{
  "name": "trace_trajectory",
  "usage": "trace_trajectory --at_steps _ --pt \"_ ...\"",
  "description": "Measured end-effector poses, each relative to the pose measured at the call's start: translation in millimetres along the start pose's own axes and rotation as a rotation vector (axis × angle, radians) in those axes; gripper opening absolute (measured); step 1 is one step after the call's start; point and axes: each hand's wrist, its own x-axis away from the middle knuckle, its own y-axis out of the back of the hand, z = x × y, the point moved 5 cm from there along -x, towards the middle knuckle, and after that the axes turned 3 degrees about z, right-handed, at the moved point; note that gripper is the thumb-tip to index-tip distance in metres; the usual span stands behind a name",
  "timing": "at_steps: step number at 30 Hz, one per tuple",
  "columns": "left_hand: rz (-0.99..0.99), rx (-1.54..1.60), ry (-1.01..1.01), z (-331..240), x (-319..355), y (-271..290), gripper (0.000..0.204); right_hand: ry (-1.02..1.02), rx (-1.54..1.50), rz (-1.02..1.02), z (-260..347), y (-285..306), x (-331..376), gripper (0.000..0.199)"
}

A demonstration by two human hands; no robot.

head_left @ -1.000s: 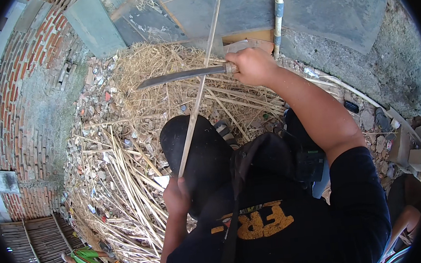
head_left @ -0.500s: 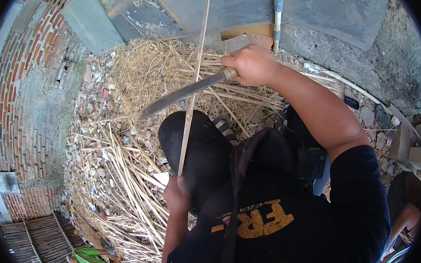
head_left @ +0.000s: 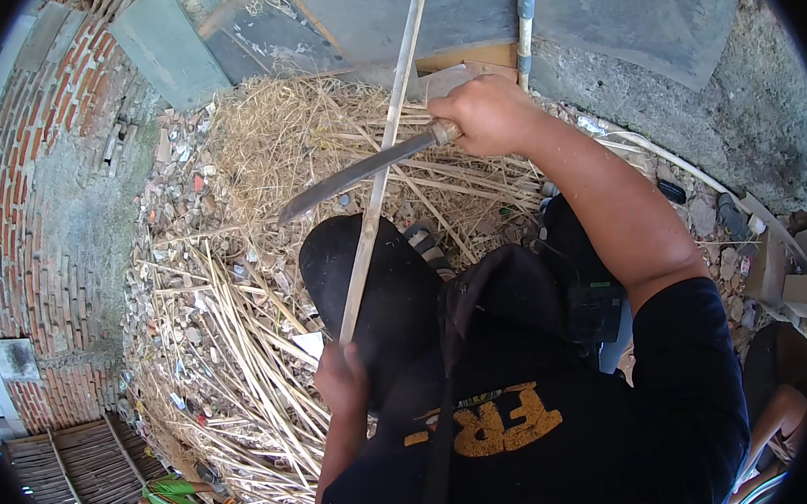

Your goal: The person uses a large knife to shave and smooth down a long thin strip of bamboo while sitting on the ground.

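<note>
Head view, right hand (head_left: 490, 116) gripping knife (head_left: 352, 175)

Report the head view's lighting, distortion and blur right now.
In the head view, fisheye bending curves the brick wall toward the left rim, and the corners are black; in the head view, the light looks soft and the knife blade shows no strong glare; in the head view, its outline reads fairly crisp, while the left hand looks slightly hazy.

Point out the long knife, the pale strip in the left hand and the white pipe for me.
Long knife (head_left: 339, 184): head view, on the middle of its blade.
Pale strip (head_left: 366, 245): head view, on its lower half.
White pipe (head_left: 526, 34): head view, between its two blue bands.
</note>
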Motion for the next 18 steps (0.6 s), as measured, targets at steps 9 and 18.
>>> trace_trajectory --at_steps 9,18 --pt "0.042 -0.016 0.048 0.0 -2.2 4.1 0.030 -0.086 -0.095 -0.181 -31.7 3.4 -0.6 0.039" --pt "0.014 -0.013 0.027 3.5 -0.8 2.5 0.031 -0.212 -0.105 -0.216 -72.7 -5.1 -3.8 0.033"
